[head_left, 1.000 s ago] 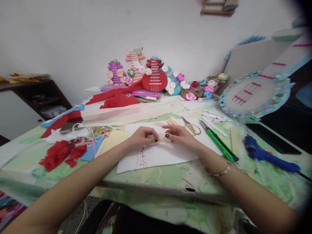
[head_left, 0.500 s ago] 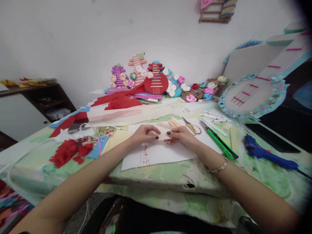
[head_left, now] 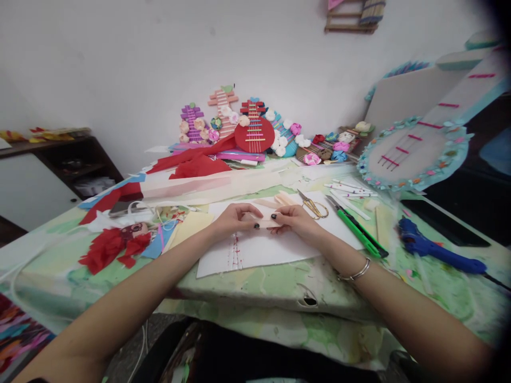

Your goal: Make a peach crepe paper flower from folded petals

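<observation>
Between my hands is a small strip of pale crepe paper (head_left: pixel 265 219), pinched at both ends. My left hand (head_left: pixel 236 219) grips its left end between thumb and fingers, while my right hand (head_left: pixel 298 221) pinches the right end. Under both hands lies a white foam sheet (head_left: pixel 275 252) with red marks at its left. More pale peach paper (head_left: pixel 284 198) rests just behind my right hand. Gold-handled scissors (head_left: pixel 315 206) lie beyond that hand, and a green utility knife (head_left: pixel 356 227) is to their right.
A blue glue gun (head_left: pixel 435 247) and a black phone (head_left: pixel 445 222) lie at the right. A red-dressed doll-like figure (head_left: pixel 115 244) is at the left. Small paper lutes (head_left: pixel 255 134) stand against the wall, and a large decorated lute (head_left: pixel 415 154) leans at the right.
The strip between my fingers looks slightly straighter and flatter now. My hands stay in nearly the same place, and the whole view has shifted a little.
</observation>
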